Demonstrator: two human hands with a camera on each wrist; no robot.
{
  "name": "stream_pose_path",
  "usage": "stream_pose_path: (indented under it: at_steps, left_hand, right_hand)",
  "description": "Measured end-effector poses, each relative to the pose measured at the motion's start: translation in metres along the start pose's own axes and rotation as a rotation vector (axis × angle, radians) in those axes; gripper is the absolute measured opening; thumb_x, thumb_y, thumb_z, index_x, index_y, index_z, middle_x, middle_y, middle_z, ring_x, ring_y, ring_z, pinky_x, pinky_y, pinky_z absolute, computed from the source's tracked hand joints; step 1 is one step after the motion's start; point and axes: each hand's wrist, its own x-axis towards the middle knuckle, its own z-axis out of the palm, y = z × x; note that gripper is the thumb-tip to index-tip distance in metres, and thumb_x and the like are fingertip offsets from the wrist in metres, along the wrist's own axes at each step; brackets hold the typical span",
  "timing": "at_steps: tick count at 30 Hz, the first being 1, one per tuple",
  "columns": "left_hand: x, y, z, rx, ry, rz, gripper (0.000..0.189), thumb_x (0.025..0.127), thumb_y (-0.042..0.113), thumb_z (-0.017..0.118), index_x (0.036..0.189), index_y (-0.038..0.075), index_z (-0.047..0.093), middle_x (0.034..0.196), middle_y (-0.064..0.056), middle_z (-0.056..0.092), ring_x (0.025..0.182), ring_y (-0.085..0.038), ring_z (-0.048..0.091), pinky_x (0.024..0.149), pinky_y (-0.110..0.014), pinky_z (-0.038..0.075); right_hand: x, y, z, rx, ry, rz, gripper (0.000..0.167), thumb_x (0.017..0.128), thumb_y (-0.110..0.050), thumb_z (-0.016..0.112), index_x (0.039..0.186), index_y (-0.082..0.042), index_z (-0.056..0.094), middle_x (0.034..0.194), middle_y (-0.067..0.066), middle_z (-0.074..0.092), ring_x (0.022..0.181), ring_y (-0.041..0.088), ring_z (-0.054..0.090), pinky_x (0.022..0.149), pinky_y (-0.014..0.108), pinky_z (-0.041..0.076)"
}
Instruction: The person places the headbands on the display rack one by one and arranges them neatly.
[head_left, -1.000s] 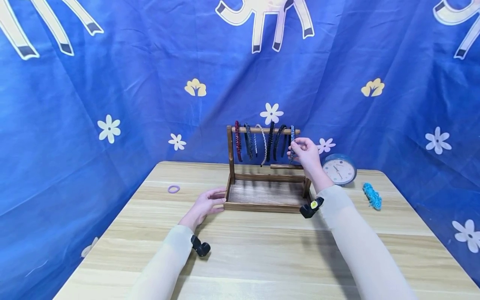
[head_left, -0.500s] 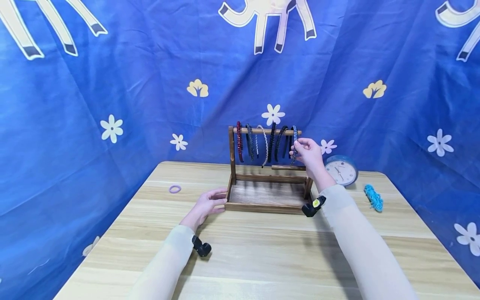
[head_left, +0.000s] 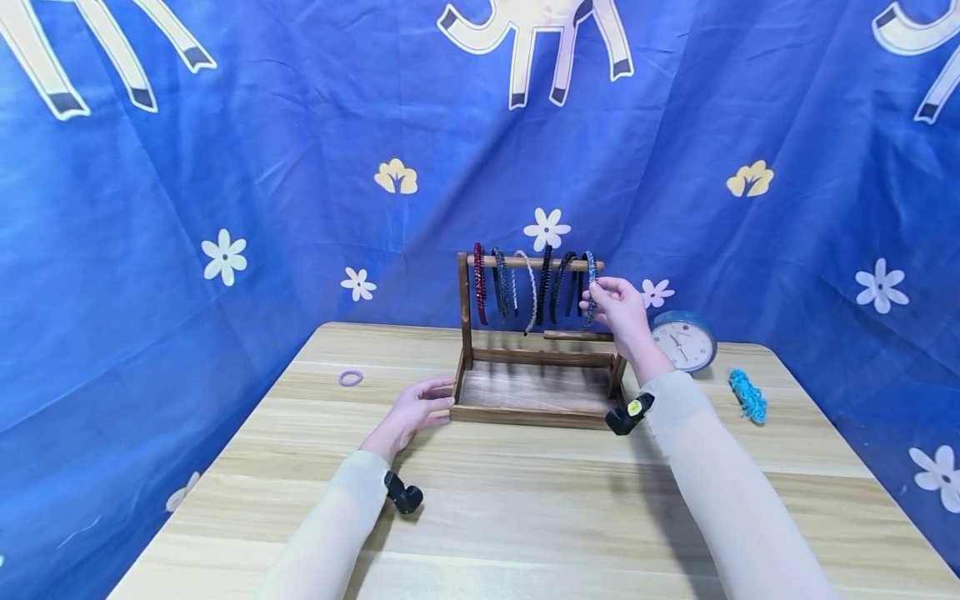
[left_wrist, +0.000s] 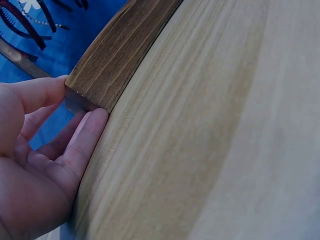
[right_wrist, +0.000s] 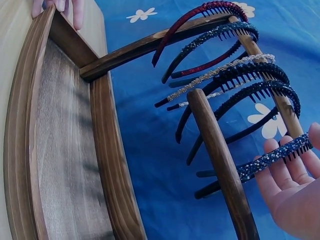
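In the head view, my right hand (head_left: 621, 312) pinches a blue sequined headband (head_left: 590, 267) at the right end of a wooden rack's top bar. The right wrist view shows fingers behind this headband (right_wrist: 274, 155) and the thumb at the frame's edge; its comb teeth face the bar. My left hand (head_left: 411, 412) touches the left end of the wooden rack (head_left: 525, 415) with extended fingers. Up close in the left wrist view, the fingertips rest against the rack's corner (left_wrist: 120, 50). Several more headbands hang along the bar, among them a red one (head_left: 478, 283) and a beaded pale one (right_wrist: 210, 76).
A lower wooden rod (head_left: 573, 336) sticks out below the headbands, above the rack's tray base (head_left: 525, 387). Behind the right wrist stands a blue round clock (head_left: 684, 342). Teal tangled cord (head_left: 747, 397) lies at the right, a purple ring (head_left: 350, 378) at the left.
The head view has shifted very slightly. My right hand still holds the blue headband at the bar's end, and the left hand stays at the rack's left end.
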Motion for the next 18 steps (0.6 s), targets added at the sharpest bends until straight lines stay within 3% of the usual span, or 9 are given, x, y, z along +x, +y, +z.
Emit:
stream_pose_path:
  at_steps: [10,13,18]
  left_hand:
    - [0.0,-0.002,-0.002,0.003,-0.002,0.003,0.049,0.086,0.0,0.061,0.133,0.004,0.048,0.131,-0.021,0.046,0.114,-0.032,0.05,0.087,-0.042,0.051]
    - [-0.002,0.0,-0.006,-0.009,-0.014,0.004,0.05,0.087,-0.001,0.059,0.135,0.002,0.045,0.133,-0.022,0.045,0.115,-0.034,0.049,0.088,-0.042,0.051]
    - [-0.008,0.009,-0.011,-0.034,-0.043,0.004,0.052,0.089,0.001,0.057,0.138,0.0,0.039,0.136,-0.024,0.041,0.115,-0.034,0.049,0.091,-0.042,0.05]
  right_hand:
    - [-0.002,-0.001,-0.009,0.0,0.05,-0.032,0.018,0.089,-0.014,0.063,0.103,-0.009,0.054,0.085,-0.004,0.063,0.08,0.012,0.061,0.079,0.03,0.055]
    - [-0.008,-0.002,-0.015,0.024,0.038,-0.056,0.015,0.089,-0.013,0.063,0.102,-0.009,0.055,0.083,-0.004,0.066,0.083,0.013,0.063,0.08,0.031,0.055]
    - [-0.026,-0.005,-0.028,0.066,0.025,-0.137,0.011,0.089,-0.011,0.063,0.098,-0.01,0.057,0.083,-0.003,0.068,0.083,0.01,0.064,0.071,0.023,0.056]
